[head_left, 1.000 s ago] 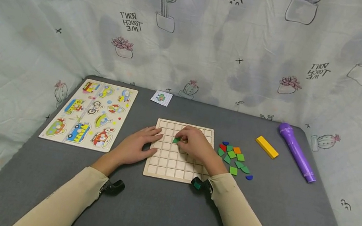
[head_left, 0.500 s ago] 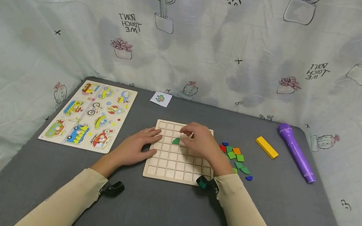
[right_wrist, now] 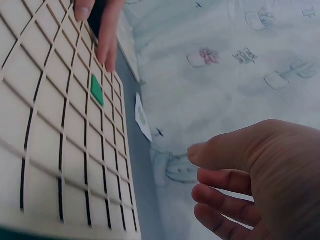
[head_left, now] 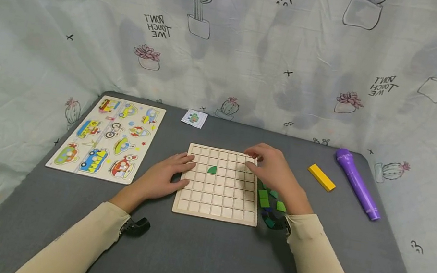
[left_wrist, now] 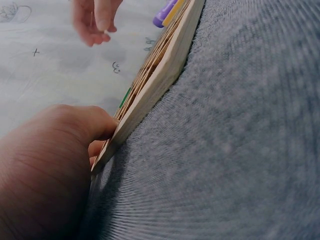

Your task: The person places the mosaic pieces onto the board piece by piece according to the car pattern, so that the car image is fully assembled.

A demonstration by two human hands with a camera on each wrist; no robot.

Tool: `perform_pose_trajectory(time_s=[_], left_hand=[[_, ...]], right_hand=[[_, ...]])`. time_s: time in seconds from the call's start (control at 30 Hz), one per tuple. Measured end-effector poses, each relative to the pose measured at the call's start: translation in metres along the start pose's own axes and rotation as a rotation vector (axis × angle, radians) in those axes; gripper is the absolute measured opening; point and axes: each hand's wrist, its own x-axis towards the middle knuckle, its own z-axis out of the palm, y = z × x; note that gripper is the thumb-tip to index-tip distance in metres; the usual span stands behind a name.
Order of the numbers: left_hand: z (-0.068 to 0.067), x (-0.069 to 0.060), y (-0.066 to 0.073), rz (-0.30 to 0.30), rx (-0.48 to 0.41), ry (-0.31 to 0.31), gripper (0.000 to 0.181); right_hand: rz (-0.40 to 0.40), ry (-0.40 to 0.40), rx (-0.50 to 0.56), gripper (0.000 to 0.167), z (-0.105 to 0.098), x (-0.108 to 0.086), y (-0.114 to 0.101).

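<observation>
Left hand (head_left: 163, 174), fingers extended, rests on the left edge of the grid board (head_left: 218, 200). Right hand (head_left: 276, 171), loosely bent and unloaded, hovers near the far right corner. Green piece (head_left: 212, 170) lies within one board cell.

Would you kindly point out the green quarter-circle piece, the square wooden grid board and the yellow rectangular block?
Green quarter-circle piece (head_left: 212, 170), head view: its middle.
Square wooden grid board (head_left: 219, 190), head view: bare central cell.
Yellow rectangular block (head_left: 322, 177), head view: its top face.
</observation>
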Motion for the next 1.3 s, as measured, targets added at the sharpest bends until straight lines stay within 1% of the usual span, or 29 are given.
perform_pose_trajectory(time_s=[0.13, 0.3, 0.43, 0.53, 0.63, 0.73, 0.83, 0.93, 1.03, 1.17, 1.3], left_hand=[[0.0, -0.001, -0.002, 0.0, 0.001, 0.001, 0.062], [0.001, -0.001, -0.003, 0.006, 0.001, 0.007, 0.062], [0.002, -0.001, -0.003, 0.006, 0.009, 0.0, 0.062], [0.001, -0.001, -0.002, 0.001, 0.011, -0.004, 0.062], [0.0, -0.001, -0.002, -0.001, 0.005, 0.0, 0.062], [0.001, -0.002, -0.001, 0.002, 0.004, 0.004, 0.062], [0.002, -0.002, -0.002, 0.006, 0.007, 0.001, 0.062], [0.002, -0.001, -0.002, 0.008, 0.012, -0.004, 0.062], [0.0, -0.001, -0.002, 0.013, 0.019, 0.004, 0.062], [-0.002, -0.001, 0.0, 0.017, 0.014, 0.025, 0.061], [0.0, -0.001, 0.001, 0.015, 0.015, 0.011, 0.061]], right_hand=[[0.034, 0.013, 0.005, 0.029, -0.012, -0.01, 0.008], [0.068, 0.043, -0.008, 0.026, -0.028, -0.023, 0.024], [0.088, 0.07, -0.027, 0.023, -0.039, -0.037, 0.037], [0.097, 0.095, -0.046, 0.021, -0.045, -0.048, 0.046], [0.105, 0.114, -0.042, 0.021, -0.048, -0.059, 0.054], [0.125, 0.109, -0.023, 0.022, -0.049, -0.07, 0.062], [0.155, 0.073, -0.018, 0.024, -0.049, -0.078, 0.069], [0.193, 0.044, -0.02, 0.024, -0.046, -0.085, 0.076], [0.222, 0.032, -0.017, 0.022, -0.043, -0.088, 0.085], [0.23, 0.019, 0.004, 0.019, -0.036, -0.091, 0.096], [0.227, -0.005, -0.003, 0.017, -0.028, -0.096, 0.107]])
